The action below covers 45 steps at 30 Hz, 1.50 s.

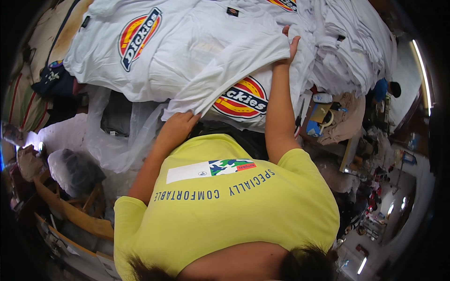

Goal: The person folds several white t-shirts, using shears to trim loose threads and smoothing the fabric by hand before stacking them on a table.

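The white T-shirt (187,54) lies aslant on top of a pile of white shirts (349,37), in front of the person. Its long axis runs from upper left to lower right: a small dark label (86,21) sits at its far left end, and its loose edge slants between the two hands. The round red-and-yellow print (139,39) leans the same way, its top toward the upper left. The left hand (180,127) pinches the near corner — fingers closed on the cloth. The right hand (291,48) is at the edge's far end, thumb and fingers apart; whether it grips is hard to tell. A second print (241,97) shows below that edge.

The pile hides whatever bears it. Clear plastic (122,136) hangs at its near left side; a tape roll (326,121) lies to the right. Beyond are a wooden frame (77,213) at left and a bright tube light (422,75) at right.
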Each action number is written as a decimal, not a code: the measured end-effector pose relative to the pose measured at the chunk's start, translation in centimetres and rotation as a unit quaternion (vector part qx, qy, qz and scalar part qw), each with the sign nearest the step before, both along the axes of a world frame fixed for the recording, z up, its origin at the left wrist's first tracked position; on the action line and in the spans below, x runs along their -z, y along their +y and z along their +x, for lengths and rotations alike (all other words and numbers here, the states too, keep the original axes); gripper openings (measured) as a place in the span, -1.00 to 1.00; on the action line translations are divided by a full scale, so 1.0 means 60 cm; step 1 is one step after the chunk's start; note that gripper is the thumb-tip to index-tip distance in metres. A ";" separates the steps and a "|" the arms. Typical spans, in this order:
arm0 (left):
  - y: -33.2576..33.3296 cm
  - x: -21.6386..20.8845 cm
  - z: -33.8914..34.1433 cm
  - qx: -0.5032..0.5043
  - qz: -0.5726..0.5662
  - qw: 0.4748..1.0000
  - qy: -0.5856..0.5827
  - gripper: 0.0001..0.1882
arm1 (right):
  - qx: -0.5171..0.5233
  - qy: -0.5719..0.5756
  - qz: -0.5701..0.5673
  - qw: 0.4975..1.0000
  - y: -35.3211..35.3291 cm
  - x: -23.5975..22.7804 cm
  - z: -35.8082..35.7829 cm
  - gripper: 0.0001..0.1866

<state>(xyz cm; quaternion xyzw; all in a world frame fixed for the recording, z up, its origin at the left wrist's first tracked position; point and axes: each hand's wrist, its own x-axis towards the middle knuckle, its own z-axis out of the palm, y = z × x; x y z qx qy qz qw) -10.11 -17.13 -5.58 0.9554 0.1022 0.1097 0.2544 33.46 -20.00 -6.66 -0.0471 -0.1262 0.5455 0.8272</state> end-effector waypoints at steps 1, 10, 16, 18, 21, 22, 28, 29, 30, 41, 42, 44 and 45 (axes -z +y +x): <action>0.000 0.002 0.000 0.006 -0.004 1.000 0.022 -0.69 | 0.026 -0.007 -0.022 0.999 -0.009 0.006 -0.002 -0.28; -0.014 0.003 -0.006 0.063 0.030 0.995 0.077 -0.60 | 0.065 -0.015 0.055 0.996 -0.021 0.004 -0.024 -0.32; -0.014 0.006 -0.012 0.040 0.010 0.999 0.035 -0.65 | 0.031 -0.079 0.129 0.988 -0.025 0.032 0.011 -0.36; -0.011 0.004 -0.011 -0.006 -0.031 0.999 -0.011 -0.70 | 0.019 -0.104 0.147 0.983 -0.017 0.022 0.008 -0.36; 0.005 -0.015 -0.010 -0.144 -0.120 0.979 -0.076 -0.72 | 0.084 -0.111 -0.044 0.989 0.008 -0.039 -0.040 -0.42; 0.025 -0.022 -0.016 -0.210 -0.140 0.964 -0.084 -0.70 | 0.121 -0.100 -0.145 0.977 0.024 -0.073 -0.067 -0.43; 0.216 -0.009 -0.056 -0.447 -0.109 0.884 -0.084 -0.77 | 0.020 -0.674 -0.339 0.656 0.022 -0.187 -0.103 -0.50; 0.233 -0.002 -0.051 -0.424 -0.080 0.896 -0.101 -0.76 | 0.075 -0.702 -0.354 0.613 -0.003 -0.188 -0.078 -0.49; 0.248 -0.002 -0.032 -0.402 -0.082 0.905 -0.117 -0.76 | 0.128 -0.727 -0.368 0.565 -0.029 -0.186 -0.053 -0.48; 0.394 -0.007 0.379 -0.099 0.046 0.989 -0.095 -0.22 | 0.199 -0.756 -0.582 0.225 -0.139 -0.104 0.049 -0.39; 0.380 -0.034 0.398 -0.065 0.057 0.996 0.023 -0.27 | 0.200 -0.733 -0.589 0.274 -0.155 -0.111 0.051 -0.39; 0.396 -0.038 0.390 0.036 0.053 0.996 -0.060 -0.46 | 0.187 -0.740 -0.564 0.316 -0.174 -0.157 0.033 -0.44; 0.391 -0.064 0.387 0.037 -0.019 0.997 -0.058 -0.53 | 0.168 -0.741 -0.563 0.325 -0.197 -0.178 0.029 -0.46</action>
